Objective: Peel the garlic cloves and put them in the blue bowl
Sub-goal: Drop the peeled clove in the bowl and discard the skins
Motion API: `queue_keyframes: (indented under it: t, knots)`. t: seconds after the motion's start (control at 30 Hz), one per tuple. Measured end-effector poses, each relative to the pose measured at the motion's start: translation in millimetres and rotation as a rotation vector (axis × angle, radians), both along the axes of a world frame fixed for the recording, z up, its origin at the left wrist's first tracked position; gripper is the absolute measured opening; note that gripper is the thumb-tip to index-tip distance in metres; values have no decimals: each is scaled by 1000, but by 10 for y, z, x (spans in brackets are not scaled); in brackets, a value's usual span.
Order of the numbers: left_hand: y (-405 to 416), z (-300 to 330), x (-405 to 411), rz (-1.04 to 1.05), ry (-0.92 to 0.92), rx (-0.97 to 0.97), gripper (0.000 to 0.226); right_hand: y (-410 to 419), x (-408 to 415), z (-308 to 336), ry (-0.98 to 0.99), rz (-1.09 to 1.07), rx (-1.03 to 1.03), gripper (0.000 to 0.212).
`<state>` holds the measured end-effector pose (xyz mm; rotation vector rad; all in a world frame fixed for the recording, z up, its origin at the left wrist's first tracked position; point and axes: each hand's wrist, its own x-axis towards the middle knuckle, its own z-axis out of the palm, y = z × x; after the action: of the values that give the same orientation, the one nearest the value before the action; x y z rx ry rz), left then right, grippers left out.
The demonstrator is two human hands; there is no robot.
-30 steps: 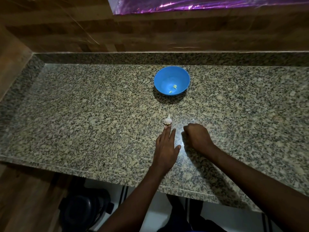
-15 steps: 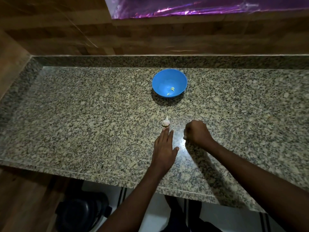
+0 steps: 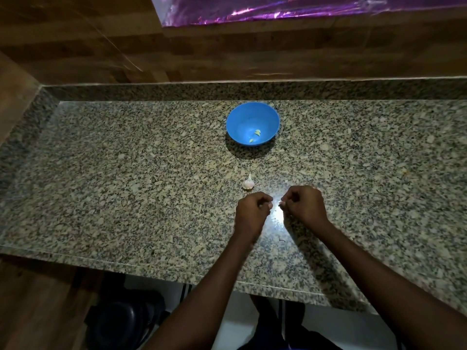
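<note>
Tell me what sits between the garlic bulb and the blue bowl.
Nothing: in the head view, only bare granite countertop lies between the garlic bulb and the blue bowl.

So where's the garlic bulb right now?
In the head view, the garlic bulb sits on the granite counter, just beyond the left hand and nearer than the blue bowl.

Bare granite counter (image 3: 126,188) all round; only garlic bulb (image 3: 248,183) before blue bowl (image 3: 242,122).
</note>
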<state>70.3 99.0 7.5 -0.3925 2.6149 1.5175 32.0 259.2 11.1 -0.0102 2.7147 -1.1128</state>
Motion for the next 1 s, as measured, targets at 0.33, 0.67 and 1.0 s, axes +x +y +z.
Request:
queue_keyframes:
  t: [0.33, 0.67, 1.0]
  knots:
    - [-11, -90, -13, 21, -5, -120, 19, -104, 20, -117, 189, 471, 401, 43]
    - [101, 186, -95, 34, -218, 440, 16, 114, -89, 95, -134, 48, -200, 13]
    - [75, 291, -160, -73, -224, 400, 18, 226, -104, 317, -352, 186, -361, 26]
